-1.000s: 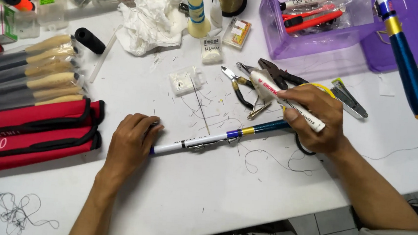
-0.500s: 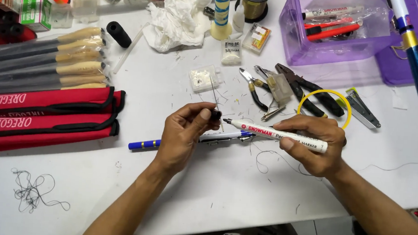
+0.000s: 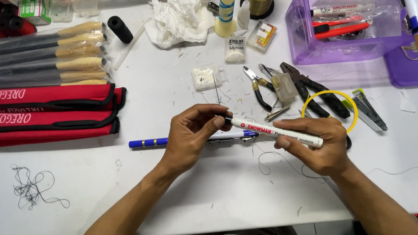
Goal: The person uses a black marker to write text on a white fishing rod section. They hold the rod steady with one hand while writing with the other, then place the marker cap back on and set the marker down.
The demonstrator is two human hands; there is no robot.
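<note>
The right hand [image 3: 317,147] wraps its fingers around the barrel of a white cylindrical plastic marker with a black cap [image 3: 275,132], holding it level above the table, while the left hand [image 3: 193,136] pinches the black cap end between thumb and fingertips. To work that cap well, the barrel wants a firm, steady grip and the pull should run straight along the marker's length, not at an angle, so the tip stays clear of the fingers. Just beneath the hands, lying on the white matt tabletop [image 3: 213,191], is a slim glossy rod section, blue with gold bands at its left end and white toward the middle [image 3: 153,141]. Fine loose thread curls on the table near the right wrist. Farther off lie dark-handled metal pliers [image 3: 314,90] beside a thin yellow ring [image 3: 330,109], and a small clear plastic box [image 3: 206,76]. To the left sit red fabric sleeves with black trim [image 3: 42,111] and, beyond them, dark rods with pale cork handles [image 3: 51,55]. At the far edge are crumpled white tissue [image 3: 182,15] and a translucent purple plastic box [image 3: 347,31].
</note>
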